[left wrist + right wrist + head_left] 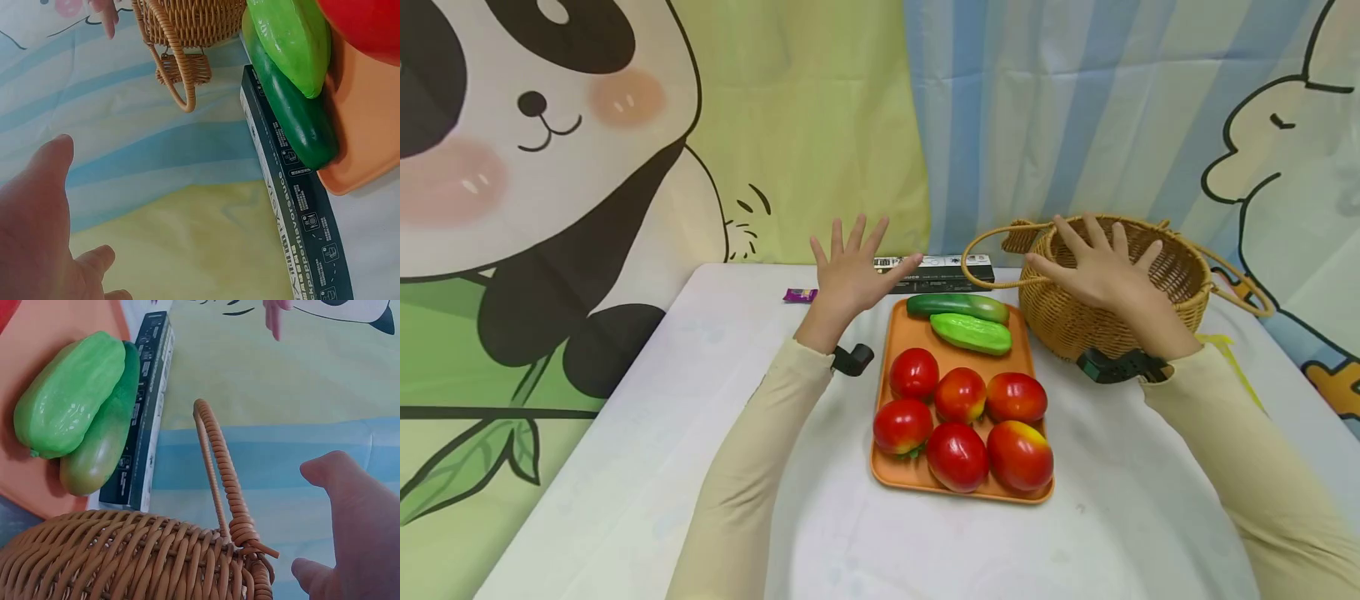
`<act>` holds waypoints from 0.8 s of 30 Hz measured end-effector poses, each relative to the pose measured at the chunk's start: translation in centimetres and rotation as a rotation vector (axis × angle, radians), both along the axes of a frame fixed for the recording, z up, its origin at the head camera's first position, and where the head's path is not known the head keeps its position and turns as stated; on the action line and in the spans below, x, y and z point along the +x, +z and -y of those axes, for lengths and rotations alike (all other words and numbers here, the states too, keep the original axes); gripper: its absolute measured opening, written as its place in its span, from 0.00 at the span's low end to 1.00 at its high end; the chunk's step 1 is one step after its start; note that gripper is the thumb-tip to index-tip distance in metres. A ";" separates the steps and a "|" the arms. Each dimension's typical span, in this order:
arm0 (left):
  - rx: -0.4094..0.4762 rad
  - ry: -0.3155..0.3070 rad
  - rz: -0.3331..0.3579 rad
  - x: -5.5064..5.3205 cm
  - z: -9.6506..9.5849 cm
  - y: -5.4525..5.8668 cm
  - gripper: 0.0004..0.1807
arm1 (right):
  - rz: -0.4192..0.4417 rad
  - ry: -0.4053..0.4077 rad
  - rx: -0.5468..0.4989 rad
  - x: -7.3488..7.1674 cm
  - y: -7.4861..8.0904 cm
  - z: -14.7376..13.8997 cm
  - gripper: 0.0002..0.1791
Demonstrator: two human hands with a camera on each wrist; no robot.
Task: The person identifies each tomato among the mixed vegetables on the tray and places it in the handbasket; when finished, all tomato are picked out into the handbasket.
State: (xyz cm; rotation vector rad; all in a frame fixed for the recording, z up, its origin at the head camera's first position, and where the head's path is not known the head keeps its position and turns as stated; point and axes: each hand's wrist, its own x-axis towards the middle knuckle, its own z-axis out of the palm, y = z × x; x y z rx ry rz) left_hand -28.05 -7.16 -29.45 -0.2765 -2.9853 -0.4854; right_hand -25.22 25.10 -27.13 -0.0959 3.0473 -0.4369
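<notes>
My left hand (852,279), fingers spread, is held up above the table beyond the left side of an orange tray (951,360). With its fingers also spread, my right hand (1108,271) appears in front of a wicker basket (1067,325) in the head view; the right wrist view shows it apart from the basket handle (219,462). Neither hand holds anything. On the tray, several red tomatoes (957,457) fill the near part. At its far end lie a dark green cucumber (957,307) and a shorter, bright green vegetable (972,333).
Behind the tray lies a long black box (940,275) with printed text. A small purple packet (801,295) is left of it. The white table (700,400) meets a printed curtain (820,125) at the back. Something yellow (1232,358) lies by the right forearm.
</notes>
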 end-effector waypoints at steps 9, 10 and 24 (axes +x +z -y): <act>-0.015 -0.004 -0.014 0.5 -0.1 -0.4 0.48 | -0.011 0.016 0.004 0.6 -0.4 0.0 0.52; -0.015 -0.006 -0.014 0.5 -0.1 -0.4 0.48 | -0.013 0.017 0.005 0.7 -0.5 0.0 0.52; -0.067 -0.034 -0.020 2.2 -0.7 -0.9 0.48 | -0.045 0.047 0.031 2.6 -0.8 0.7 0.51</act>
